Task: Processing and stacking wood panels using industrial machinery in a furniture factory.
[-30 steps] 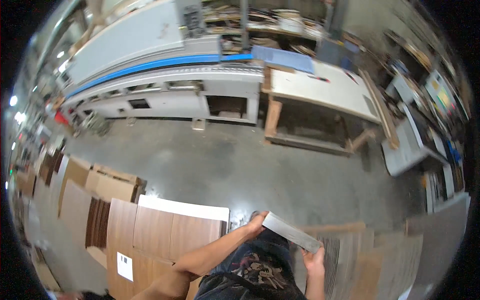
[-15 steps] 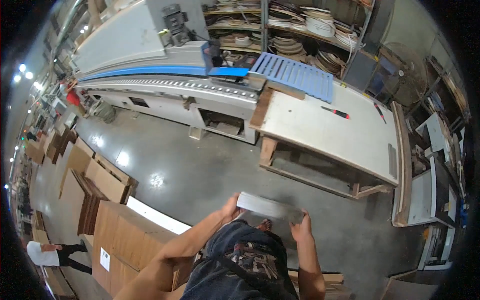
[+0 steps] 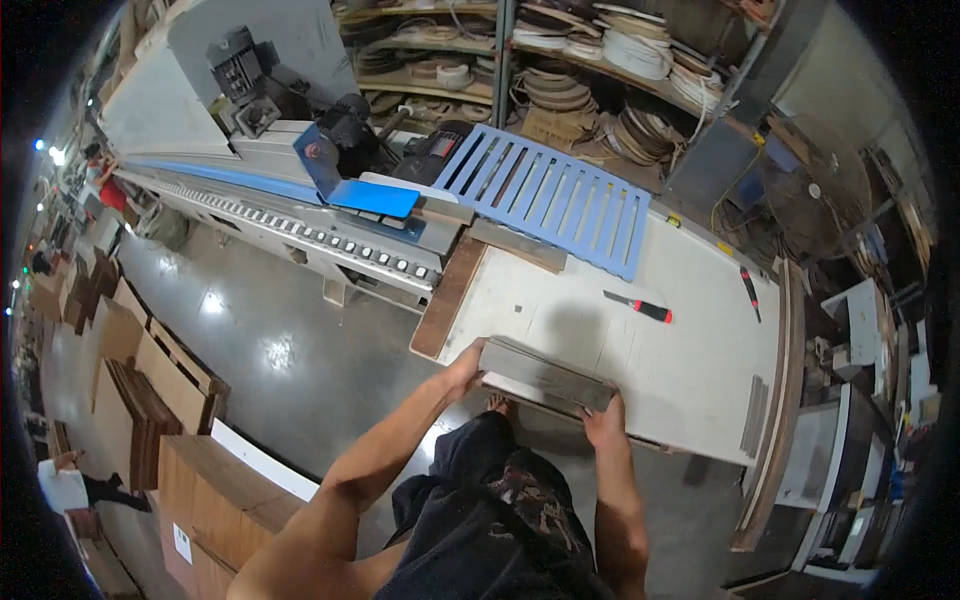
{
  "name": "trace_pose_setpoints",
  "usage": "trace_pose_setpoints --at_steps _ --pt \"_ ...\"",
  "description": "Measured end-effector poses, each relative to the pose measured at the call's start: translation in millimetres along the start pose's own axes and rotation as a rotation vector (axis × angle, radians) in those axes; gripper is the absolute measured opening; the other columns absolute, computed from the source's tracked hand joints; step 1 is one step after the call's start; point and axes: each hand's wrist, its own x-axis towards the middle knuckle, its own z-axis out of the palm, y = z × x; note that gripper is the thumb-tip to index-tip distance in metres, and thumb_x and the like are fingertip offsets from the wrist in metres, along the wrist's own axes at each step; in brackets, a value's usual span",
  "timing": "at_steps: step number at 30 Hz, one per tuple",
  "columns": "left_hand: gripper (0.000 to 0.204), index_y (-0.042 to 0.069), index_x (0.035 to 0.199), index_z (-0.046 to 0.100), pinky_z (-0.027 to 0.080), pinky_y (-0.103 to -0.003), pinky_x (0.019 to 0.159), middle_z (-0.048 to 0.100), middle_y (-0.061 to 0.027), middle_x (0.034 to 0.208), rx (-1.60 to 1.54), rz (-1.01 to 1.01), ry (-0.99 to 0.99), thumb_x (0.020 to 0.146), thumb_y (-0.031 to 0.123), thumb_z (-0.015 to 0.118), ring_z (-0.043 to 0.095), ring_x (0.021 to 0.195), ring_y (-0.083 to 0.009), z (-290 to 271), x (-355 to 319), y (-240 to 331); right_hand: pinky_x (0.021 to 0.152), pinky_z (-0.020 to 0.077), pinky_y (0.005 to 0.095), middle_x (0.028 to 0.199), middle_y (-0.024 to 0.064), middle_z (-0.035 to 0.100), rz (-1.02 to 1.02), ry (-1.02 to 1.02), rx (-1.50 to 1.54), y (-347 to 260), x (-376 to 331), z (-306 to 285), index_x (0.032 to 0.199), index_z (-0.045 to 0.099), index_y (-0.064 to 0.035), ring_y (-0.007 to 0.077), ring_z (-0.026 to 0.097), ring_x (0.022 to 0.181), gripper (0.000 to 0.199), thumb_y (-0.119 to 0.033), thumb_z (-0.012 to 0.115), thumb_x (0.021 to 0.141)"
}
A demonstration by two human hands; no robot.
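I hold a long grey-brown board (image 3: 545, 374) flat between both hands, over the near edge of a white work table (image 3: 700, 360). My left hand (image 3: 464, 368) grips its left end. My right hand (image 3: 604, 420) grips its right end from below. The board lies roughly level, slanting down to the right.
A red-handled tool (image 3: 638, 308) and a second small tool (image 3: 750, 288) lie on the table. A blue slatted panel (image 3: 545, 195) and a long roller machine (image 3: 300, 225) stand behind. Stacks of brown boards (image 3: 150, 400) sit on the floor at left. Shelves with coiled strips (image 3: 600, 60) line the back.
I have walked up to the white table carrying the board; it now sits over the table's near edge. The floor stacks have slid off to the left.
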Motion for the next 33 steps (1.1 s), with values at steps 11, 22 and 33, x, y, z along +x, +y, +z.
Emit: trace_pose_setpoints --at_steps 11,22,33 --pt "0.05 0.006 0.133 0.049 0.037 -0.038 0.102 0.054 -0.0116 0.131 0.446 -0.227 0.064 0.098 0.038 0.035 0.05 0.118 -0.0233 -11.4 61.9 61.9 0.106 0.0304 0.0408 0.132 0.0037 0.051 0.142 0.065 0.007 -46.6 58.1 12.6 0.133 0.047 -0.0158 0.0228 0.039 0.128 0.044 -0.041 0.045 0.096" --pt "0.071 0.006 0.137 0.042 0.029 -0.045 0.11 0.044 -0.0147 0.135 2.022 0.873 0.23 0.076 0.027 0.072 0.039 0.127 -0.0346 -34.3 186.8 245.7 0.099 0.0351 0.0392 0.13 0.0131 0.052 0.001 0.153 -0.356 -117.7 90.5 21.0 0.14 0.038 -0.006 0.0241 0.049 0.116 0.063 -0.05 0.04 0.096" --pt "0.062 0.022 0.136 0.044 0.032 -0.046 0.109 0.049 -0.0121 0.134 2.028 0.718 -0.111 0.08 0.026 0.07 0.042 0.127 -0.0318 24.3 236.6 219.3 0.092 0.0413 0.0329 0.127 0.0103 0.055 -0.074 0.119 -0.453 -132.2 103.1 65.0 0.133 0.047 -0.0048 0.0181 0.055 0.109 0.044 -0.028 0.054 0.096"
